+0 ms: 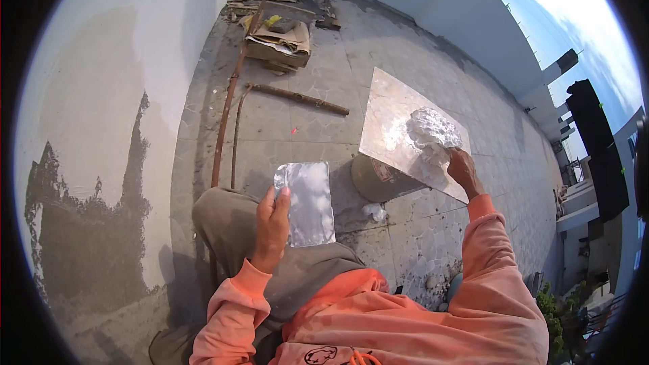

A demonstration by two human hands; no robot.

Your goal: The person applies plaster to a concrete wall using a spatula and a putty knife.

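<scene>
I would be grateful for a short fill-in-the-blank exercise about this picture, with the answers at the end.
1. The left hand holds a flat, silvery metal plate shaped like a ____.
2. The right hand is at the edge of a lumpy paste whose colour is ____.
3. The pale, flat board rests ____ the round, greyish bucket.
4. The long-sleeved sweatshirt is mostly ____.

Missing words: rectangle; white; on top of; orange.

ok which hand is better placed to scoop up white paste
Probably the right hand: it is at the white paste on the board, while the left hand holds the shiny plate apart from it.
</scene>
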